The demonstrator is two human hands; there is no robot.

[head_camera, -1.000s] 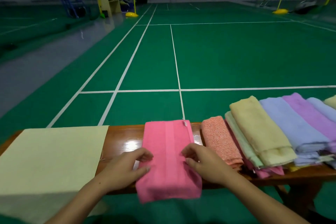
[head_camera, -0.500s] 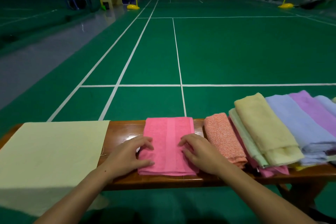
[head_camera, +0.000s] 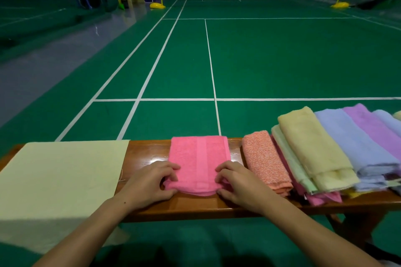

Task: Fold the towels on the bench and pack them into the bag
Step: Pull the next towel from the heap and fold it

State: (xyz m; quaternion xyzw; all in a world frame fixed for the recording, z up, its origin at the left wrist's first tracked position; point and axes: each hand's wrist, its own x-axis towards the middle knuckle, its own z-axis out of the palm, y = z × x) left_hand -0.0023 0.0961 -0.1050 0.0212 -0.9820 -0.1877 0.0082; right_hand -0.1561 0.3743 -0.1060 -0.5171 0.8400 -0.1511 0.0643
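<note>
Since the earlier frame, your left hand [head_camera: 149, 182] and right hand [head_camera: 236, 184] slid to the near corners of the pink towel [head_camera: 198, 158] on the desk [head_camera: 147, 151]. Your fingers [head_camera: 171, 176] pinched both corners, bunching that edge.

Both forearms reach forward — left hand [head_camera: 149, 182] and right hand [head_camera: 236, 182] palms down, fingers curled, pinching cloth.

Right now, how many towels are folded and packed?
None packed that I can see: the flat bag shows no towel in it. Both hands, left and right, grip the near edge of the half-folded pink towel. The towel pile still waits on the bench.
</note>
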